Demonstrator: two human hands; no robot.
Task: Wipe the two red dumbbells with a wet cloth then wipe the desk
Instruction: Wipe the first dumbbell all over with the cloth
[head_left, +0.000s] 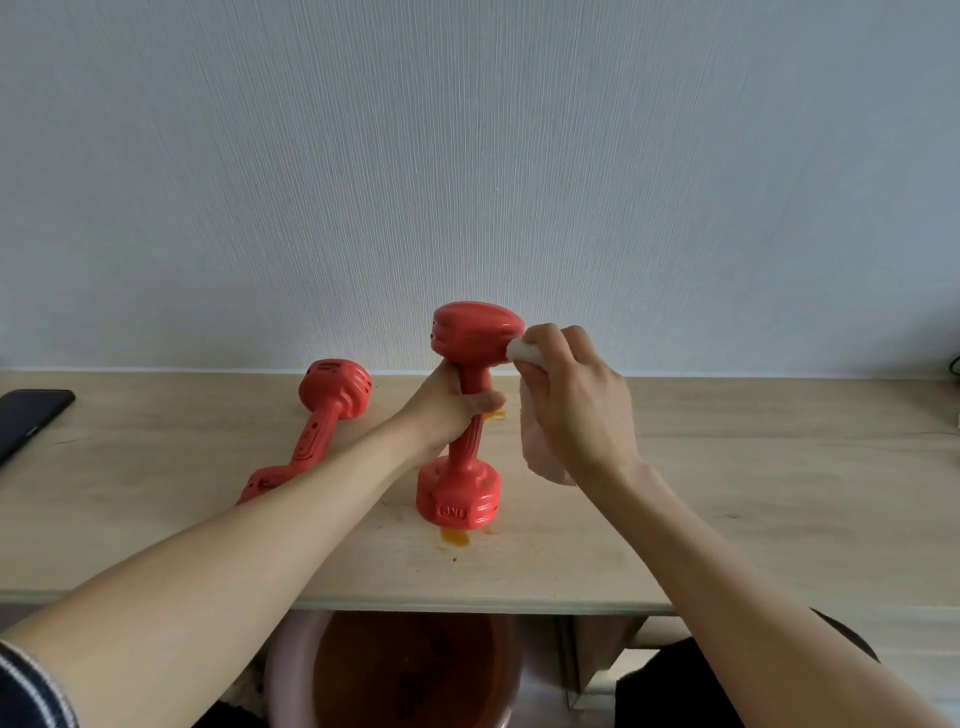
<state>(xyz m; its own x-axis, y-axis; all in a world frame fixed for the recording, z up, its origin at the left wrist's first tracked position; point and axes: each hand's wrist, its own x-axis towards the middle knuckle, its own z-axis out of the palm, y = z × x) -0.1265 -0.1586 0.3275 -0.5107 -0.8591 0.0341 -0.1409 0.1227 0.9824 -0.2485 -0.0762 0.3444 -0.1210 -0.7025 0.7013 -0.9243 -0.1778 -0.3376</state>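
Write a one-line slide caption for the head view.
Left hand holds one red dumbbell upright on the desk while right hand wipes its top with a cloth; second dumbbell lies alongside.

Smooth red coating with a soft sheen on the upright dumbbell (459, 415), ribbed at the heads, and the lying dumbbell (317, 426) wears the same finish with dark specks. The cloth (540, 447) looks thin, pale and limp. Matt light wood-grain on the desk (727, 467), glossy black phone (31, 415), finely textured matt wall (467, 156).
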